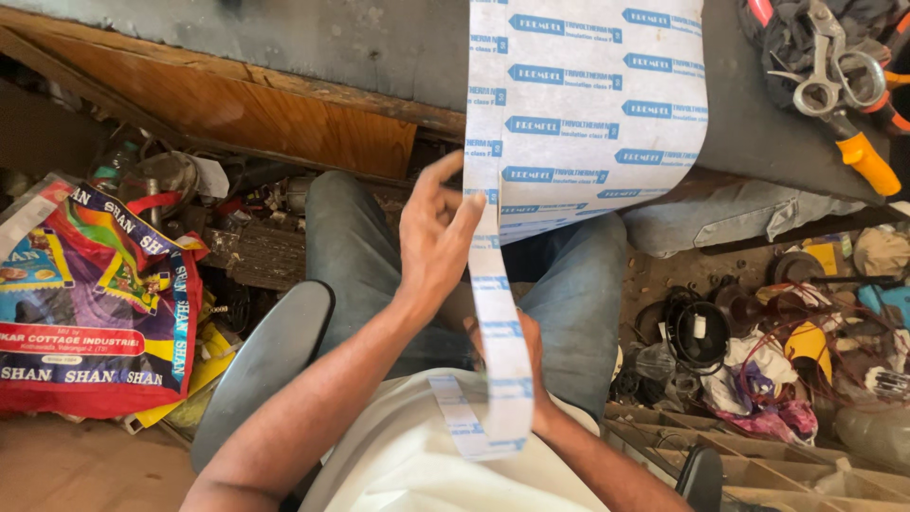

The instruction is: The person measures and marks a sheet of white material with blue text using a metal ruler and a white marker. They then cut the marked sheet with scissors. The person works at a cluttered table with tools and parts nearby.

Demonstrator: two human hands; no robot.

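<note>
A wide white sheet of insulation paper with blue printing hangs off the edge of a grey bench top. A narrow strip runs down from its left edge to my lap and curls at the bottom. My left hand is raised beside the strip, fingertips touching its edge near the sheet. My right hand sits low behind the strip, mostly hidden, fingers closed on it near my thigh. I am seated in blue jeans and a white shirt.
The grey bench top holds scissors and orange-handled tools. A colourful printed bag lies on the floor at left. Wires, black parts and rags are heaped at right, with wooden compartments below.
</note>
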